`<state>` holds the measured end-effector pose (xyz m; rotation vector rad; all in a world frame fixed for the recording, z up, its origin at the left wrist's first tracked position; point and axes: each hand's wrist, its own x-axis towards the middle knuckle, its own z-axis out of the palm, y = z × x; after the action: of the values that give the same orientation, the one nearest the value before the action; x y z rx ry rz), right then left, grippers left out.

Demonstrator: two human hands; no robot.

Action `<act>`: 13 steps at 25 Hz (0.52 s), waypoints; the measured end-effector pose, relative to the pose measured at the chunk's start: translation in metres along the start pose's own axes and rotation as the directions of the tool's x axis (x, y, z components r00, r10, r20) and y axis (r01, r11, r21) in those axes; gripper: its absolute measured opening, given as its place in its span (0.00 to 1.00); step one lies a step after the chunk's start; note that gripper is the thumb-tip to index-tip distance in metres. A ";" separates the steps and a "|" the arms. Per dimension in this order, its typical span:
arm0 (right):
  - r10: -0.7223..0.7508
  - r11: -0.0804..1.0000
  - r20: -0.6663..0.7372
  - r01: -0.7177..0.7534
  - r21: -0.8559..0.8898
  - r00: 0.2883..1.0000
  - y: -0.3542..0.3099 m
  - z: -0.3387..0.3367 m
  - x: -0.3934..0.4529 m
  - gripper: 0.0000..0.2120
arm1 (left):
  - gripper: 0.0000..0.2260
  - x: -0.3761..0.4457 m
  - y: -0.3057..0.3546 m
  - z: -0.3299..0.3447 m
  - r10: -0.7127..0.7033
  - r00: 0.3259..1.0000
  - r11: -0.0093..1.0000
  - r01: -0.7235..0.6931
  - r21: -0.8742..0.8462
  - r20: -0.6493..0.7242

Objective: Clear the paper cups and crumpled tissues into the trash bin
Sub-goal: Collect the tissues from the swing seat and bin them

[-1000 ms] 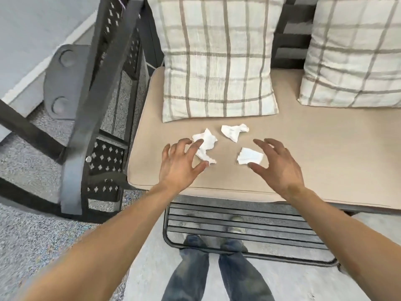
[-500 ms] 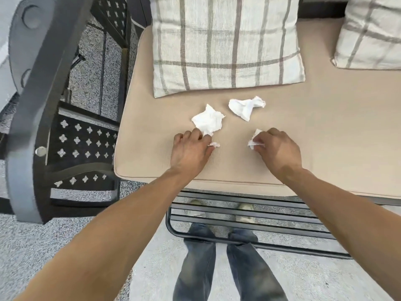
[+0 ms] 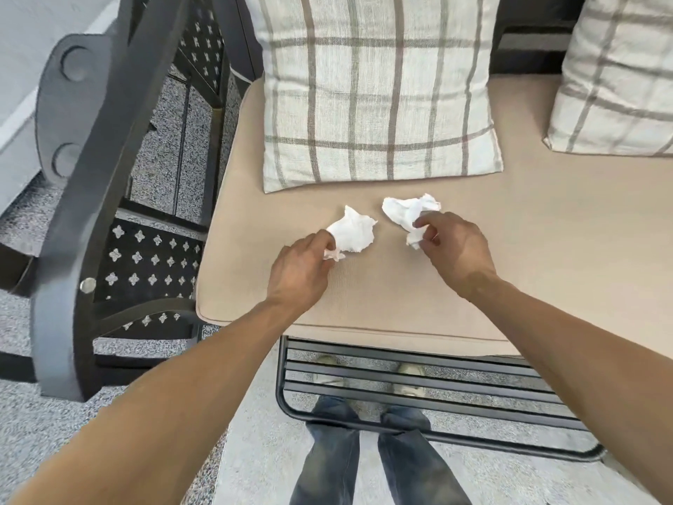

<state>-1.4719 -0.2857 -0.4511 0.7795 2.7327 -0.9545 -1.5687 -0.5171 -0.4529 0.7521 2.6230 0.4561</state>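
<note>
Head view, left to right: the dark metal armrest (image 3: 109, 147) stands beside the tan seat cushion (image 3: 546, 249). My left hand (image 3: 296, 273), which was flat over the left tissue (image 3: 351, 233) 0.5 s ago, now has its fingers curled and pinching that tissue's near corner, though most of the wad is free and seems to rest on the cushion. 1.0 s ago there were 3 separate wads; now I count only 2 clumps. The small one nearest my right hand (image 3: 455, 249) has been gathered in, and those fingers pinch it together with the lower end of the rear tissue (image 3: 409, 213), just in front of the plaid pillow (image 3: 375, 92). I judge both grabs are nearly secure, so all 3 tissues could leave in 1 trip. No trash bin or paper cups are in sight, so I must look for them next.
</note>
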 end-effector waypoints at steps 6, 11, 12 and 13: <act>-0.023 0.997 0.181 0.035 -0.062 0.983 -0.009 0.004 0.058 0.37 | 0.40 0.058 0.021 0.004 -0.058 0.943 0.996 0.078 -0.048 0.327; 0.058 0.994 0.224 -0.036 -0.102 0.973 0.003 0.019 0.068 0.24 | 0.17 0.058 0.013 0.019 -0.057 0.951 0.996 0.031 0.089 0.304; 0.053 0.992 0.188 -0.031 -0.119 0.981 0.004 0.021 0.065 0.18 | 0.11 0.055 0.014 0.020 -0.030 0.960 0.993 -0.004 0.121 0.277; 0.044 0.989 0.159 -0.020 -0.148 0.986 0.004 0.024 0.061 0.14 | 0.05 0.052 0.015 0.020 -0.011 0.967 0.985 -0.034 0.171 0.254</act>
<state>-1.5231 -0.2716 -0.4899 0.6861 2.6060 -0.7645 -1.5946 -0.4721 -0.4786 0.8217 2.4377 0.1220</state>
